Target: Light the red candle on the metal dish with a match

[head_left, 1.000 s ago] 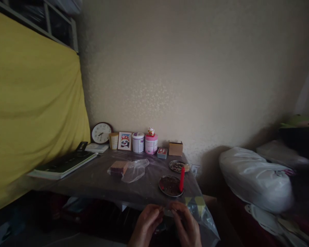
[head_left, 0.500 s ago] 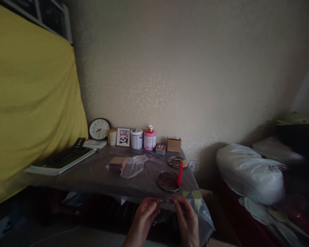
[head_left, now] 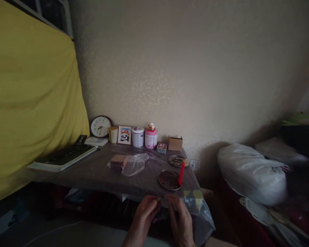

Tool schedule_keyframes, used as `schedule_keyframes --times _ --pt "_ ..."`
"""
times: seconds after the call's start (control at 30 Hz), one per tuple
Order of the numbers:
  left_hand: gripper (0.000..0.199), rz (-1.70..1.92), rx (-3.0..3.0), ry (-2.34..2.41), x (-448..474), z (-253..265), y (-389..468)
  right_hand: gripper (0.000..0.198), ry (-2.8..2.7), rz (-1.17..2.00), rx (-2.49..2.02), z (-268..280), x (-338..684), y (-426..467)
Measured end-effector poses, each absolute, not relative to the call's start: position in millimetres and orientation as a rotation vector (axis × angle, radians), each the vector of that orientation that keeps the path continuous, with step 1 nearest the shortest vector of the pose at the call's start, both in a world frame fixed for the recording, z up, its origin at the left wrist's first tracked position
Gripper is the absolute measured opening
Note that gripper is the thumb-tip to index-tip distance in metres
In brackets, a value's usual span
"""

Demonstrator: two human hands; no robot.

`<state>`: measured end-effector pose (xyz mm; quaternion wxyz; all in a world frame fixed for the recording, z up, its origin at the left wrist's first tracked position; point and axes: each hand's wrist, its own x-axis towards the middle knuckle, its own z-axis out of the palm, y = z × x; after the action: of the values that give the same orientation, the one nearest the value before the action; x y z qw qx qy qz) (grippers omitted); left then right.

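Low at the table's front edge, my left hand (head_left: pixel 145 214) pinches something small and thin between thumb and finger; its kind cannot be made out. My right hand (head_left: pixel 179 216) is beside it, fingertips pinched and almost meeting the left ones, and whatever they hold is too small and dim to name. Just beyond the hands lies a round metal plate (head_left: pixel 167 184), with a red candle (head_left: pixel 181 174) standing upright at its right side. Behind it, a second round plate (head_left: pixel 172 162) bears thin pale sticks (head_left: pixel 184 162).
A stack of small brown blocks (head_left: pixel 118 160) lies beside a crumpled clear bag (head_left: pixel 136 164). Along the wall stand a clock (head_left: pixel 101 126), a panda picture (head_left: pixel 124 134), two tins, a card box (head_left: pixel 161 148) and a cardboard box (head_left: pixel 175 143). A large book (head_left: pixel 64 158) lies left.
My right hand has moved slightly left, its fingertips closer to those of my left hand. The view has shifted a little; the things on the table stay in place.
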<state>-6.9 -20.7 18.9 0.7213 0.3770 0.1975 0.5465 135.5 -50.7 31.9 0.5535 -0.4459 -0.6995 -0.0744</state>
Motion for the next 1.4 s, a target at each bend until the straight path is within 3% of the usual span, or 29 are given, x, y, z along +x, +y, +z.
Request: schedule_keyframes --times 0.23,0.47,0.83,1.4 --pt "0.014 1.227 0.773 0.496 -7 19 -17 0.019 -1.656 -0.186 -0.98 38 135 -54" --pt "0.016 1.225 0.79 0.512 -13 34 -27 0.018 -1.391 -0.11 -1.305 24 165 -30" --pt "0.017 1.247 0.734 0.527 -14 31 -22 0.026 -1.12 0.199 -1.292 36 164 -41" --pt "0.02 1.239 0.722 0.517 -23 33 -22 0.031 -0.925 0.248 -1.356 70 177 -47"
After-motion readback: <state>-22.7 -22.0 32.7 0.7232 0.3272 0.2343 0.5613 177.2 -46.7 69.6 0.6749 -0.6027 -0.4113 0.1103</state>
